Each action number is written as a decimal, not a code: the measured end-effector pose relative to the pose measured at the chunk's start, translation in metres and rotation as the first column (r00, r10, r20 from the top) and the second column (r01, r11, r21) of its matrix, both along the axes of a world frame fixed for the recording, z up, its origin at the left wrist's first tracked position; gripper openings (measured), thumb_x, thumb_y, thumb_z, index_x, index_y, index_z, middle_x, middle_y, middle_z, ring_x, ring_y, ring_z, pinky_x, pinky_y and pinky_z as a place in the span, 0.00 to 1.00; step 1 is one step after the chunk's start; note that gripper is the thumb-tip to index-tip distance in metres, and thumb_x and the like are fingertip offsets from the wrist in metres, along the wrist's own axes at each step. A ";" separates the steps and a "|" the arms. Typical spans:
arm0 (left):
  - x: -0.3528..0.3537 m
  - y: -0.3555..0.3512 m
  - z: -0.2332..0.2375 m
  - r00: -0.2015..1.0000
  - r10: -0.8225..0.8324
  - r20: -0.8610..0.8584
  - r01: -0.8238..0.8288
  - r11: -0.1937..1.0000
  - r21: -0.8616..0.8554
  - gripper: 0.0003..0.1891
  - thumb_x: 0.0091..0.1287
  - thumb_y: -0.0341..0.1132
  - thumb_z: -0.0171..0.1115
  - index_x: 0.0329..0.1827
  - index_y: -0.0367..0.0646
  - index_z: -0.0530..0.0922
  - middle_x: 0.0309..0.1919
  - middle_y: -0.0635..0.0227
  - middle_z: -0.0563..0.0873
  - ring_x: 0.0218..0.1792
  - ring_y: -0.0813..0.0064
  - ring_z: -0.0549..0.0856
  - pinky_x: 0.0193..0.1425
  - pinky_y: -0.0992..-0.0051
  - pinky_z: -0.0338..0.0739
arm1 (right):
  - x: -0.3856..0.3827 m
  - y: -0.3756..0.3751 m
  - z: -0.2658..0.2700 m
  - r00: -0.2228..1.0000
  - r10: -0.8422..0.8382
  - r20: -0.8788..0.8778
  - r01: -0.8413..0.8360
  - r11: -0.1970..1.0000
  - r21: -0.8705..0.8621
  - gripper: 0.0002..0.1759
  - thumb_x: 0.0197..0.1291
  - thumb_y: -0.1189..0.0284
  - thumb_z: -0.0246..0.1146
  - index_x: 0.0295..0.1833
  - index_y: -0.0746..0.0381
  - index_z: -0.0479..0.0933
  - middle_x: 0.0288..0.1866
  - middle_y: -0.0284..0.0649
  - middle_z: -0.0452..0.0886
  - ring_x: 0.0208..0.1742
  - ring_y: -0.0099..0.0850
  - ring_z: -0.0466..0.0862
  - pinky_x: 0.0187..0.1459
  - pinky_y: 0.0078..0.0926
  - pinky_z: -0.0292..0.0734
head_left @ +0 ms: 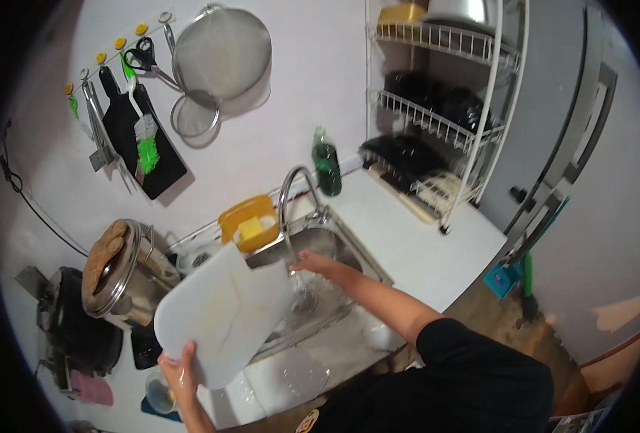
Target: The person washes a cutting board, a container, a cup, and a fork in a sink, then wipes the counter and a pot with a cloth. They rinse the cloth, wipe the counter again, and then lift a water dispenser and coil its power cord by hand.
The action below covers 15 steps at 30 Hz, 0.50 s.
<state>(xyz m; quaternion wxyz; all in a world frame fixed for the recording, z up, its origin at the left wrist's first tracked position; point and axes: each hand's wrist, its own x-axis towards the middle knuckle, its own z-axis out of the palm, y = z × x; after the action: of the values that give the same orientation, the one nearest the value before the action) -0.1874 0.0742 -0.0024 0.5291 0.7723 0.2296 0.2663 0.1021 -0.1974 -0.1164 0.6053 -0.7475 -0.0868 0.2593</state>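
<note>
A large white cutting board [208,310] is tilted over the near left side of the metal sink [367,263]. My left hand [181,372] is closed on its lower left edge, thumb on the upper face. Faint marks and wetness show on the board. My right hand [314,263] reaches over the sink beside the board's upper right corner, fingers stretched out right at the running water. The curved faucet [284,195] stands behind the sink with a stream coming down. Part of the basin is hidden behind the board and my right arm.
An orange tub [226,224] with a yellow sponge [250,229] stands behind the sink. A green soap bottle [327,164] is near the wall. Pots [82,325] crowd the left, a white wire rack [435,115] the right. Strainers [222,54] and utensils hang above.
</note>
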 end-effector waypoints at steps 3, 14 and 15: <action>-0.010 0.007 0.004 0.995 0.050 -0.084 -0.019 0.940 0.341 0.19 0.54 0.38 0.72 0.41 0.33 0.79 0.40 0.57 0.79 0.38 0.72 0.77 0.42 0.74 0.71 | -0.003 -0.010 0.062 0.940 0.209 0.270 -0.180 0.975 -0.129 0.50 0.41 0.55 0.74 0.67 0.67 0.60 0.63 0.52 0.68 0.64 0.44 0.68 0.63 0.35 0.63; 0.028 -0.058 0.107 0.859 -0.437 -0.265 0.507 0.655 0.560 0.07 0.51 0.23 0.63 0.34 0.36 0.82 0.23 0.61 0.83 0.21 0.72 0.80 0.26 0.77 0.72 | -0.124 0.021 0.140 0.324 0.423 0.846 -0.461 0.852 -0.250 0.15 0.49 0.72 0.65 0.43 0.63 0.73 0.40 0.48 0.78 0.47 0.47 0.77 0.56 0.43 0.68; 0.028 -0.059 0.115 0.855 -0.409 -0.318 0.517 0.627 0.583 0.09 0.51 0.23 0.63 0.36 0.37 0.82 0.26 0.61 0.84 0.22 0.70 0.82 0.28 0.76 0.74 | -0.125 0.021 0.148 0.388 0.369 0.845 -0.484 0.862 -0.154 0.05 0.50 0.78 0.60 0.33 0.65 0.72 0.31 0.49 0.76 0.38 0.50 0.77 0.41 0.43 0.71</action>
<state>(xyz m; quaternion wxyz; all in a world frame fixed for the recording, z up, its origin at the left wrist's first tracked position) -0.1593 0.0156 0.1127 0.2585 0.9572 -0.0434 0.1225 -0.0228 -0.1769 0.0316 0.4380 -0.6904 -0.5758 -0.0007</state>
